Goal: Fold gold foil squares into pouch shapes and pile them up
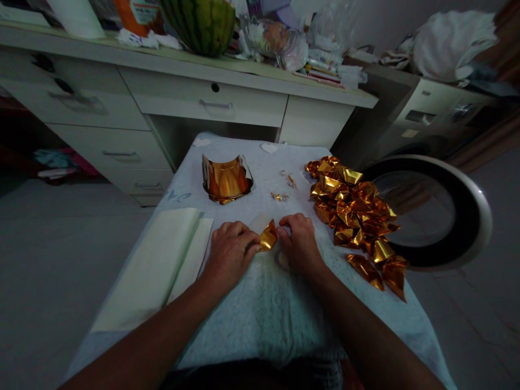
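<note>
A small folded piece of gold foil lies between my hands at the middle of the cloth-covered table. My left hand pinches its left end between thumb and fingers. My right hand has its fingers curled, with thumb and index finger at the foil's right corner; how firmly they grip is hard to see. A translucent whitish sheet shows faintly behind the foil. To the right lies a heap of folded gold foil pieces. Beyond my left hand a curved stack of gold foil sheets stands up.
Pale paper sheets lie along the table's left side. Small foil scraps sit beyond my hands. Behind stands a white drawer desk bearing a watermelon. A washing machine's open round door is close to the table's right edge.
</note>
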`<act>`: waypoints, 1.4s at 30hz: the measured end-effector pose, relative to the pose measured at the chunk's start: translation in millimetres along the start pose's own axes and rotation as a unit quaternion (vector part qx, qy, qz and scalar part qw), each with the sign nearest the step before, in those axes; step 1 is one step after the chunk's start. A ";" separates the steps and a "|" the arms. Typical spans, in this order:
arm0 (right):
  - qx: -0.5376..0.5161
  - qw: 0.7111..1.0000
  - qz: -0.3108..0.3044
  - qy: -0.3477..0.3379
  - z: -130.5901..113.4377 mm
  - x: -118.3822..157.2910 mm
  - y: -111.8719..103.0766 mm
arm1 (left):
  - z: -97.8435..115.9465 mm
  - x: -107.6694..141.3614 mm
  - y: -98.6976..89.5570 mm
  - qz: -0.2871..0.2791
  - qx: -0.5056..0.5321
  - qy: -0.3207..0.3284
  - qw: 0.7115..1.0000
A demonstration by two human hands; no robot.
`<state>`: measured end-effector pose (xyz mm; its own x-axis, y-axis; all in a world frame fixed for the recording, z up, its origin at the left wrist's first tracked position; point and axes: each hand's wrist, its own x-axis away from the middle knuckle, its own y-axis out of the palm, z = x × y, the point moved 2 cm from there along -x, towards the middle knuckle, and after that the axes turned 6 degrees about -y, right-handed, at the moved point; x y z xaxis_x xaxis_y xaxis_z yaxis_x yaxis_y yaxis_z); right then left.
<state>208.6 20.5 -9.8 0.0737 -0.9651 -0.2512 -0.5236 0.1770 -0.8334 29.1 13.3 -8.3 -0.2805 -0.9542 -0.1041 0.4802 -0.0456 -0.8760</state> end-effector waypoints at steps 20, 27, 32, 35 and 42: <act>-0.037 0.998 -0.054 0.025 -5.4 -2.2 5.3 | -4.0 -0.3 5.3 0.043 -0.020 -0.035 0.998; -0.131 0.989 -0.061 -0.002 -7.7 -1.0 -1.0 | -3.3 0.5 5.9 0.048 0.040 -0.037 0.997; -0.242 0.968 -0.060 -0.008 -7.0 -0.3 -0.2 | -5.4 1.4 7.7 0.056 0.058 -0.043 0.996; -0.301 0.952 -0.049 0.015 -4.8 -0.2 5.3 | -6.1 1.2 7.3 0.055 0.050 -0.037 0.997; -0.408 0.910 -0.065 0.020 -3.7 -0.6 9.6 | -4.8 0.6 4.2 0.037 0.054 -0.027 0.997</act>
<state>200.4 22.1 -15.8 0.1581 -0.9769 -0.1441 -0.9701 -0.1264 -0.2072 27.0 14.0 -14.3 -0.1973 -0.9707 -0.1374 0.5857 -0.0044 -0.8105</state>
